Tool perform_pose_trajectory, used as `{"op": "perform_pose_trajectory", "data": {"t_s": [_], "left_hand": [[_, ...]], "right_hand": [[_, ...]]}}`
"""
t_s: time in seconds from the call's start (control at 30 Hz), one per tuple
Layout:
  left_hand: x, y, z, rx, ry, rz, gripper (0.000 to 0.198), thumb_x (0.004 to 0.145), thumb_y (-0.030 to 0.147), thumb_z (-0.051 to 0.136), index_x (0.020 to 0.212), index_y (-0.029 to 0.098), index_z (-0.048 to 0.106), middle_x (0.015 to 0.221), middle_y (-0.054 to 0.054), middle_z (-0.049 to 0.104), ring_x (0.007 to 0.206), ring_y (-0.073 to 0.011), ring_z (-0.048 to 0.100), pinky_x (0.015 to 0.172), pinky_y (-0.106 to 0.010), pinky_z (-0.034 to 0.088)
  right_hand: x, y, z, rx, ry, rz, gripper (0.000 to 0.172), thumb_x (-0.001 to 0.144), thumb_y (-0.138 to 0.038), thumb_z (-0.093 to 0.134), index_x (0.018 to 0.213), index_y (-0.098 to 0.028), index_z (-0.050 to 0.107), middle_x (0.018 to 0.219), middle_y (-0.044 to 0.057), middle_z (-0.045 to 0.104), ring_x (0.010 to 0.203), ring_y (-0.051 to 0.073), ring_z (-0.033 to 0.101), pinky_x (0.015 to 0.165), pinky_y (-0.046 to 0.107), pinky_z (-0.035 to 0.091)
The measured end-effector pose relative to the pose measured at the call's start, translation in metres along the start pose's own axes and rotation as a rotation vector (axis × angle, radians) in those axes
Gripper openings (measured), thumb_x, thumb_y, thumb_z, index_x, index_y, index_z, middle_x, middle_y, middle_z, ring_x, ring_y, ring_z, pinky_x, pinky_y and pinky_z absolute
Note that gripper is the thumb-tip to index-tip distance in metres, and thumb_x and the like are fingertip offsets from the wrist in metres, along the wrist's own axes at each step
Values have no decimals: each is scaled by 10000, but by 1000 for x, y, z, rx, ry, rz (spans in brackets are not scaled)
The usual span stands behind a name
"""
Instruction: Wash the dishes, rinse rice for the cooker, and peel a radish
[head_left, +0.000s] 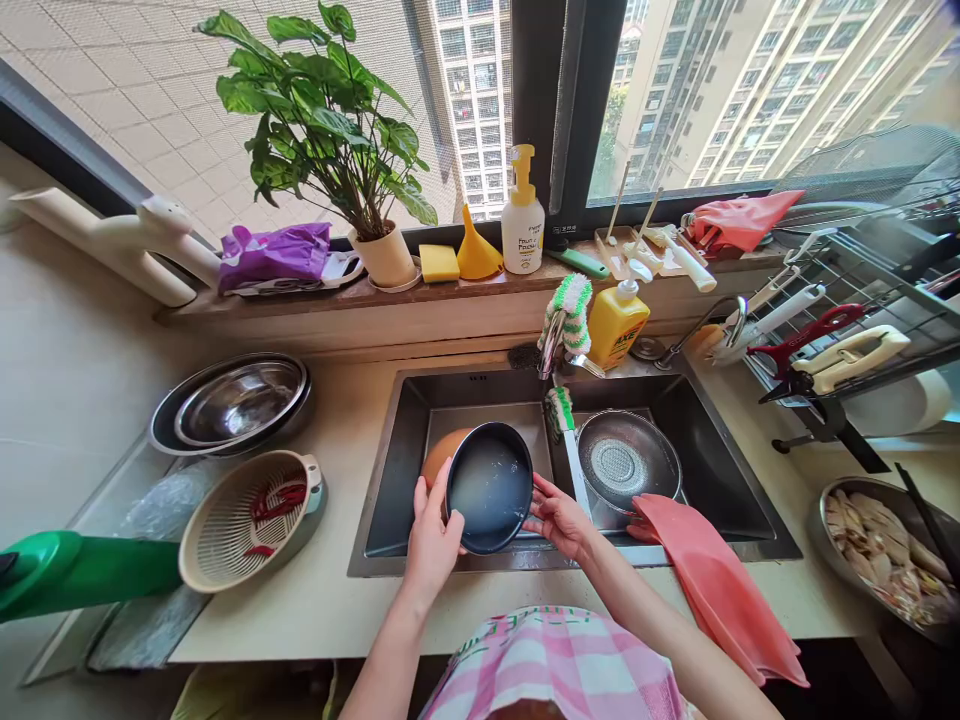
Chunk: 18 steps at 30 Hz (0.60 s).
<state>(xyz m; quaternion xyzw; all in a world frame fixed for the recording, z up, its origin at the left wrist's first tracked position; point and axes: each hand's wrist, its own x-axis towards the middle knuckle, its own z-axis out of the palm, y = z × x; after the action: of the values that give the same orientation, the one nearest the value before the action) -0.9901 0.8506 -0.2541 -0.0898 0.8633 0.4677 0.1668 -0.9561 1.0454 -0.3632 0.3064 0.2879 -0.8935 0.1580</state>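
Over the left basin of the sink [375, 500], I hold a dark round pot [491, 490] tilted toward me. A little cloudy whitish liquid shows inside it. My left hand [435, 525] grips the left side, thumb over the rim. The fingers of my right hand [559, 515] press against the pot's right side. Past the upper left rim shows a curved orange-brown surface; I cannot tell if it is the pot's outside. In the right basin sits a metal strainer-like pan [630, 460]. Above the divider stands the faucet [552, 345] with a green-and-white cloth on it.
Pink rubber gloves [712, 570] hang over the sink's front edge. Left are a beige colander [217, 540] with red peppers and stacked metal bowls [240, 400]. A bowl of raw meat [885, 550] and a dish rack [885, 290] stand right. A yellow soap bottle [616, 325] is behind.
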Motion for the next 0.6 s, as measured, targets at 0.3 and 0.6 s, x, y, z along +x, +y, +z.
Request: {"op": "perform_pose_trajectory", "data": {"t_s": [0.3,0.6], "left_hand": [[-4,7,2,72,-3,43,686,829,122,433,1455,369,306,1588,-115,33,504,-9,529,472,-234,543],[-7,18,2,264,38,50,678,818,128,473,1440,366,343,1587,-110,107,790,-151,686,692,-296,562]], "right_hand": [[0,2,4,32,-17,20,679,499,3,521,1126,-254,567,892,-26,633,672,99,561,710,333,508],[-5,4,4,8,-65,13,674,527,-20,558,1149,-280,543,780,-56,565,634,88,514,717,341,503]]}}
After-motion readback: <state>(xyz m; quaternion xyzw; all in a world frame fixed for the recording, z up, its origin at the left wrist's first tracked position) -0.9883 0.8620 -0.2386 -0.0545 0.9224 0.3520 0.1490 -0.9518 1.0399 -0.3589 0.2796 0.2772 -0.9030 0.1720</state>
